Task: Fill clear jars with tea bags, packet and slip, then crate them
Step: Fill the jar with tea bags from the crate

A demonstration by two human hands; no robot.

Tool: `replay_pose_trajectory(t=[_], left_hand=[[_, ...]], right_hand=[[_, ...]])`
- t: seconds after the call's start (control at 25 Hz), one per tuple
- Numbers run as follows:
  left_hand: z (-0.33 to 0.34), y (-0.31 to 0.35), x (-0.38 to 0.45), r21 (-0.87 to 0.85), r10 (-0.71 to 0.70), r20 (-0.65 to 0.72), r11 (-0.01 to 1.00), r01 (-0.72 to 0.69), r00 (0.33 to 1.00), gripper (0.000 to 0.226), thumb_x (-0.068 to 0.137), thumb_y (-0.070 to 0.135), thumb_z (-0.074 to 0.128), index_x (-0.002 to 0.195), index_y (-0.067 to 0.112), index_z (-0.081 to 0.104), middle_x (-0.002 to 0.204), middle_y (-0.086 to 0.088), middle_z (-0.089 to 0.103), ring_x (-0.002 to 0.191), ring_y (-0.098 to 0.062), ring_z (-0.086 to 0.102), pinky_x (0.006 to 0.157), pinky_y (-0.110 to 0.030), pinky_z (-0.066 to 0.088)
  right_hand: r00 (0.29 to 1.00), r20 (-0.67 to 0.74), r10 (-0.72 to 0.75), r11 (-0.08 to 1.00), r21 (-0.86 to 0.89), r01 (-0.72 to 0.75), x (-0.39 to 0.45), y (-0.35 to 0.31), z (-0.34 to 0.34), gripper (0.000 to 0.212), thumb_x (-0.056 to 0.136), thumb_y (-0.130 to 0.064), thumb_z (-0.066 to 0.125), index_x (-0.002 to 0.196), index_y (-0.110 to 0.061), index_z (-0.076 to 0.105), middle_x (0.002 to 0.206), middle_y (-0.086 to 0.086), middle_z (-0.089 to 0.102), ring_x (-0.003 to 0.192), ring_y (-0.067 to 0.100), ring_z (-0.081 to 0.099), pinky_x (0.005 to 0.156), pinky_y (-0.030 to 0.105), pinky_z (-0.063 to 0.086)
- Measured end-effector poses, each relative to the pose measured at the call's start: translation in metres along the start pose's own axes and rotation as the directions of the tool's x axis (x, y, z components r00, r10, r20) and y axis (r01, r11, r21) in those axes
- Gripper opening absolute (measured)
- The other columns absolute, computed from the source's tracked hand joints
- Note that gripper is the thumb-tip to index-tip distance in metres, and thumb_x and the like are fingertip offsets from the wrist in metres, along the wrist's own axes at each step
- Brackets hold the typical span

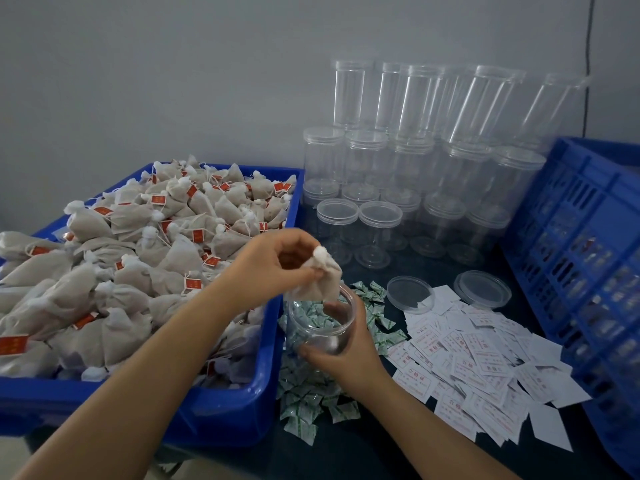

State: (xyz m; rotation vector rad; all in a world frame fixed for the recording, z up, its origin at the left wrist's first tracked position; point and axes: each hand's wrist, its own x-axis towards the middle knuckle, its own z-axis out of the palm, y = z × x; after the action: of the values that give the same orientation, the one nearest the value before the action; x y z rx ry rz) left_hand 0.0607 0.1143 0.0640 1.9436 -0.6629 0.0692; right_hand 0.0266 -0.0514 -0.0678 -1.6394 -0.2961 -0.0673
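My left hand (273, 268) pinches a tea bag (320, 280) above the jar (320, 327) my right hand (346, 355) grips; released off-centre, I reckon it snags the rim.

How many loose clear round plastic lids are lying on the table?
2: one loose clear round plastic lid resting partly on the white paper slips, another just right of it. Others may be hidden.

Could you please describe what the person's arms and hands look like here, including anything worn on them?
Both forearms are bare up to the frame's edge, with no sleeves in sight. The left hand and the right hand wear no gloves, and no rings, watch or bracelets show on the fingers or wrists. No markings are visible.
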Motion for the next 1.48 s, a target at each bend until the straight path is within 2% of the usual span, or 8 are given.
replay_pose_trajectory(t=[0.24, 0.4, 0.64, 0.76, 0.96, 1.2, 1.36, 1.48], left_hand=[[0.01, -0.005, -0.001, 0.213, 0.061, 0.195, 0.972, -0.103, 0.979, 0.019, 0.079, 0.015, 0.073, 0.091, 0.028, 0.066, 0.083, 0.012, 0.069, 0.081, -0.001, 0.065, 0.075, -0.016, 0.052], [0.011, -0.007, 0.0, 0.262, 0.086, 0.17, 0.956, -0.129, 0.982, 0.016, 0.079, 0.016, 0.072, 0.09, 0.025, 0.066, 0.083, 0.013, 0.066, 0.08, 0.002, 0.062, 0.073, -0.013, 0.05], [0.015, -0.011, 0.001, 0.229, 0.097, 0.086, 0.967, -0.115, 0.992, 0.01, 0.082, 0.015, 0.07, 0.089, 0.013, 0.064, 0.084, 0.003, 0.066, 0.081, -0.01, 0.064, 0.073, -0.027, 0.056], [0.016, -0.01, 0.001, 0.253, 0.127, 0.125, 0.955, -0.156, 0.984, 0.01, 0.08, 0.017, 0.073, 0.084, 0.016, 0.064, 0.082, 0.006, 0.066, 0.079, -0.006, 0.062, 0.069, -0.021, 0.054], [0.011, -0.008, 0.001, 0.306, 0.169, 0.049, 0.936, -0.175, 0.984, 0.014, 0.08, 0.02, 0.072, 0.077, 0.023, 0.059, 0.073, 0.012, 0.061, 0.073, -0.001, 0.06, 0.062, -0.011, 0.048], [0.003, -0.018, 0.007, 0.435, 0.116, -0.138, 0.899, -0.045, 0.984, 0.011, 0.085, 0.018, 0.066, 0.082, 0.024, 0.057, 0.076, 0.013, 0.059, 0.072, -0.003, 0.059, 0.067, -0.014, 0.047], [-0.013, -0.036, 0.009, 0.643, 0.005, -0.388, 0.718, 0.267, 0.922, 0.009, 0.089, 0.013, 0.057, 0.097, 0.014, 0.059, 0.091, -0.001, 0.062, 0.081, -0.017, 0.058, 0.07, -0.028, 0.046], [-0.026, -0.05, 0.006, 0.776, -0.319, -0.398, 0.384, 0.501, 0.86, 0.022, 0.089, 0.015, 0.056, 0.111, 0.012, 0.056, 0.109, -0.008, 0.06, 0.099, -0.026, 0.057, 0.076, -0.036, 0.048]], right_hand=[[0.998, 0.006, -0.07, 0.997, 0.032, 0.07, 0.002, 0.001, 0.0, 0.087, 0.07, -0.005, 0.083, 0.136, -0.041, 0.038, 0.125, -0.018, 0.06, 0.117, 0.01, 0.062, 0.085, 0.019, 0.054], [0.998, 0.013, -0.054, 0.997, 0.059, 0.053, 0.003, 0.001, 0.0, 0.089, 0.071, -0.002, 0.081, 0.14, -0.033, 0.035, 0.124, -0.016, 0.061, 0.116, 0.012, 0.063, 0.084, 0.02, 0.054], [0.999, -0.007, -0.039, 0.997, 0.062, 0.04, 0.003, 0.002, 0.002, 0.088, 0.069, -0.004, 0.082, 0.136, -0.039, 0.038, 0.122, -0.014, 0.063, 0.114, 0.013, 0.064, 0.082, 0.021, 0.055], [1.0, 0.02, -0.024, 0.998, 0.058, 0.023, 0.002, 0.001, 0.001, 0.088, 0.068, -0.004, 0.082, 0.138, -0.031, 0.036, 0.12, -0.009, 0.063, 0.112, 0.018, 0.065, 0.081, 0.026, 0.056], [1.0, 0.017, 0.017, 0.999, 0.048, -0.018, -0.001, -0.003, 0.001, 0.086, 0.069, -0.006, 0.082, 0.132, -0.043, 0.035, 0.128, -0.001, 0.045, 0.107, -0.015, 0.055, 0.075, 0.003, 0.048], [0.999, 0.007, 0.031, 0.999, 0.013, -0.031, -0.002, -0.003, 0.001, 0.09, 0.064, -0.023, 0.085, 0.123, -0.066, 0.032, 0.13, -0.008, 0.045, 0.108, -0.02, 0.05, 0.079, 0.004, 0.047], [0.999, 0.004, 0.044, 0.999, -0.02, -0.044, -0.001, -0.001, 0.0, 0.091, 0.062, -0.031, 0.087, 0.12, -0.072, 0.031, 0.13, -0.012, 0.047, 0.11, -0.02, 0.049, 0.08, 0.004, 0.046], [0.999, 0.008, 0.047, 0.999, -0.024, -0.046, -0.002, 0.0, 0.0, 0.092, 0.063, -0.03, 0.087, 0.127, -0.064, 0.03, 0.13, -0.013, 0.047, 0.11, -0.021, 0.049, 0.08, 0.003, 0.046]])
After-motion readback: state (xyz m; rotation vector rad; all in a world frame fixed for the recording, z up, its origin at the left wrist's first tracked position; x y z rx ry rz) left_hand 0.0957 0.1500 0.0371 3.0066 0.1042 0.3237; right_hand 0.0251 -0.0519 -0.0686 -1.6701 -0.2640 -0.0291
